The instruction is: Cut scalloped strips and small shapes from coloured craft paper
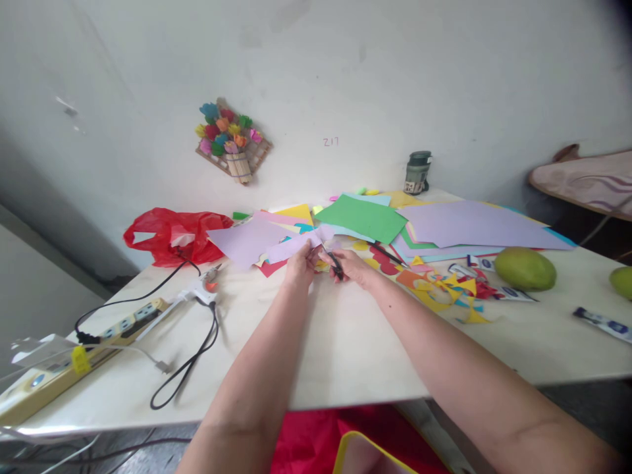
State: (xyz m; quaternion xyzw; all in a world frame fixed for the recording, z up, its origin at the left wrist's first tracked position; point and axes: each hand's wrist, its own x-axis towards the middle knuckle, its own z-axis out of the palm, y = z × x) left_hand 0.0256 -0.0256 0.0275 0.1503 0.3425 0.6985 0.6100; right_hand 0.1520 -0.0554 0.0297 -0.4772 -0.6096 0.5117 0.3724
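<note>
In the head view, my left hand (300, 261) pinches a pale lilac strip of paper (287, 249) above the middle of the table. My right hand (348, 265) is closed round dark-handled scissors (336, 265). Their blades reach up to the strip's right part, close to my left fingertips; whether they are cutting cannot be made out. Behind the hands lie a lilac sheet (241, 241) on the left and a green sheet (363, 216) on the right. Red and yellow paper pieces (384, 262) lie just right of my right hand.
A red plastic bag (160, 230), a glue gun (205, 286) and a power strip (126, 326) are at left. Stacked lilac sheets (469, 224), paper scraps (444, 289), a green fruit (525, 268) and a glue tube (603, 324) are at right. A dark cup (417, 172) stands at the back.
</note>
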